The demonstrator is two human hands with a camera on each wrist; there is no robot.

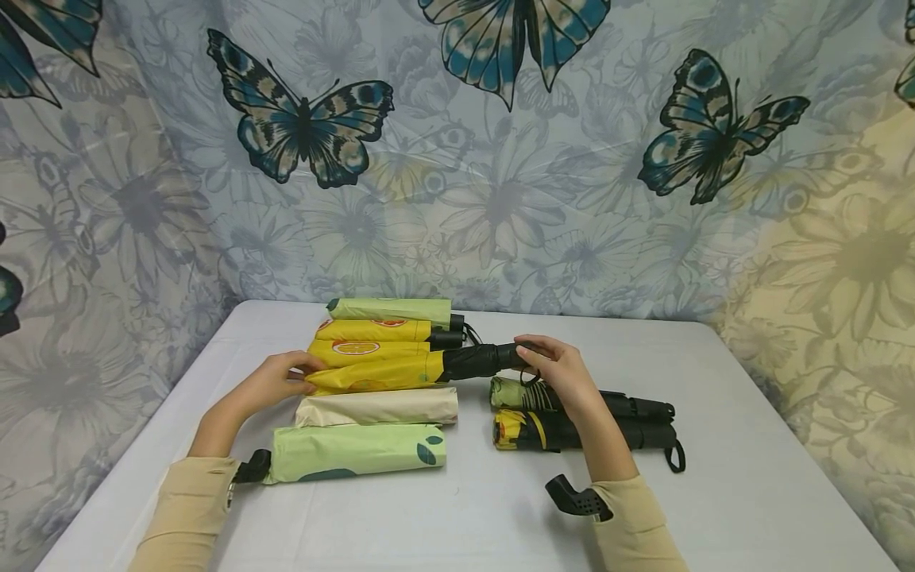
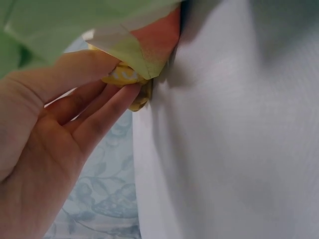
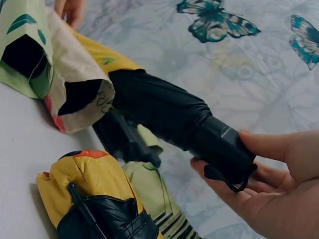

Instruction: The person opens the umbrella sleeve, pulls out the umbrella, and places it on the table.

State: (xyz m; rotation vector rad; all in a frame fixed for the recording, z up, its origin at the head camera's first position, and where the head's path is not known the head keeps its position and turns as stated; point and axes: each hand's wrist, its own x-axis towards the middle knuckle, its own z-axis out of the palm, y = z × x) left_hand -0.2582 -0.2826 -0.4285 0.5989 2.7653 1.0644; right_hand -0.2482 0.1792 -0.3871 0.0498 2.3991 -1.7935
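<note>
A folded umbrella in a yellow sleeve (image 1: 379, 372) lies across the row of umbrellas on the white table (image 1: 750, 477), its black part (image 3: 159, 107) sticking out to the right. My left hand (image 1: 309, 375) pinches the sleeve's closed yellow end (image 2: 122, 74) between thumb and fingers. My right hand (image 1: 532, 357) grips the black handle (image 3: 224, 149), thumb on top and fingers curled beneath. The handle end is lifted slightly off the table.
Sleeved umbrellas lie side by side: green (image 1: 389, 311), two yellow with orange print (image 1: 372, 330), cream (image 1: 379, 407) and light green (image 1: 357, 451). Two unsleeved umbrellas (image 1: 572, 433) lie under my right wrist. A butterfly-print cloth (image 1: 500, 159) hangs behind.
</note>
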